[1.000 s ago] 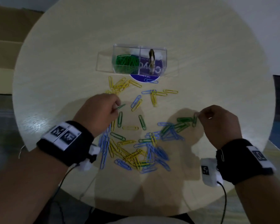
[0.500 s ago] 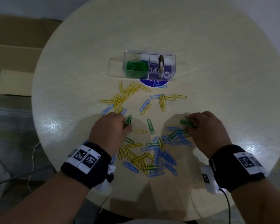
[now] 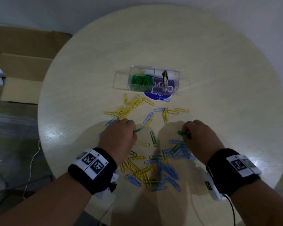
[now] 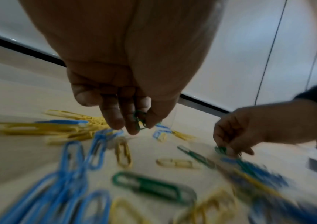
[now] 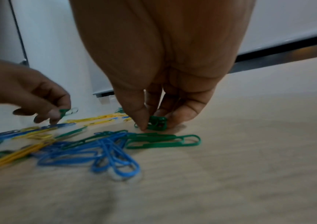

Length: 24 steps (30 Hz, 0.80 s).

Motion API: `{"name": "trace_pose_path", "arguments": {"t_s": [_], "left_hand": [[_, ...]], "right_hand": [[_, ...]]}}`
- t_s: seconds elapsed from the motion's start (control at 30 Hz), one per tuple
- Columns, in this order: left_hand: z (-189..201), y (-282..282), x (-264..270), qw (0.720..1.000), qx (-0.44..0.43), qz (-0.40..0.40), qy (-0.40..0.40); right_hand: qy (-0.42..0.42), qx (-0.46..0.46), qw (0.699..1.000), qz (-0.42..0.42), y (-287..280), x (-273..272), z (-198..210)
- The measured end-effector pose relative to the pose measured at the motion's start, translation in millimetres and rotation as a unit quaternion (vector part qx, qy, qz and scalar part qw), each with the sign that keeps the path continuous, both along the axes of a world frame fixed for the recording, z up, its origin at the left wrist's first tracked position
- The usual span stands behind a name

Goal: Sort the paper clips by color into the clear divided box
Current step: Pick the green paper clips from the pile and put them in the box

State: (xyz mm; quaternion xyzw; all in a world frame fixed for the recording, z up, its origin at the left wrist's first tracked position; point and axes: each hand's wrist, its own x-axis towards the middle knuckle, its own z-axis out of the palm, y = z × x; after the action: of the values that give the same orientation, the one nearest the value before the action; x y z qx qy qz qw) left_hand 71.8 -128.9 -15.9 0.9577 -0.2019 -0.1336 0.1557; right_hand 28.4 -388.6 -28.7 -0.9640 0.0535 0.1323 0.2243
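Change: both hands have drawn slightly back from where they were half a second ago, each now lifting a green clip off the scatter; a second ago the right hand was reaching further right at the green cluster.
Left hand point(image 3: 119, 136): fingers curled, thumb and fingertips pinching a green paper clip point(image 3: 138, 129) that juts out toward the right hand; the left wrist view shows the same clip point(image 4: 140, 121) hanging between the fingertips.
Right hand point(image 3: 201, 136): thumb and fingers pinching a small bunch of green clips point(image 3: 184, 134), close to the tabletop in the right wrist view point(image 5: 157, 122).
Loose clips: a lone green one point(image 3: 153, 138) lies between the hands; yellow ones point(image 3: 131, 106) spread beyond the left hand; a mixed blue, yellow and green heap point(image 3: 157, 170) sits nearer the body, between the wrists.
Clear divided box point(image 3: 153, 80): well beyond both hands, centred between them; its left compartment holds sorted green clips point(image 3: 141, 79), its right compartment shows a purple label underneath.
Round table point(image 3: 219, 111): pale wood, carrying everything.
Cardboard box point(image 3: 23, 75): on the floor, far out past the left hand.
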Motion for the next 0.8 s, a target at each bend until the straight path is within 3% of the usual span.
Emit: {"name": "trace_pose_path", "arguments": {"t_s": [0.13,0.23,0.47,0.67,0.8], "left_hand": [[20,-4,34,0.99,-0.107,0.09,-0.005],[33,-11,70,0.972,-0.176,0.152,-0.023],[33,-30,132,0.96,-0.187,0.204,-0.044],[24,-30,132,0.962,-0.19,0.19,-0.052],[33,-5,104,0.964,-0.205,0.152,-0.069]], "right_hand": [[0.007,0.01,1.0,-0.026,-2,11,8],[-0.021,0.083,0.993,-0.082,-2,35,23],[-0.084,0.205,0.963,-0.153,29,121,53],[-0.085,0.16,0.974,-0.133,63,166,55],[-0.117,0.095,0.983,-0.106,58,142,61]]}}
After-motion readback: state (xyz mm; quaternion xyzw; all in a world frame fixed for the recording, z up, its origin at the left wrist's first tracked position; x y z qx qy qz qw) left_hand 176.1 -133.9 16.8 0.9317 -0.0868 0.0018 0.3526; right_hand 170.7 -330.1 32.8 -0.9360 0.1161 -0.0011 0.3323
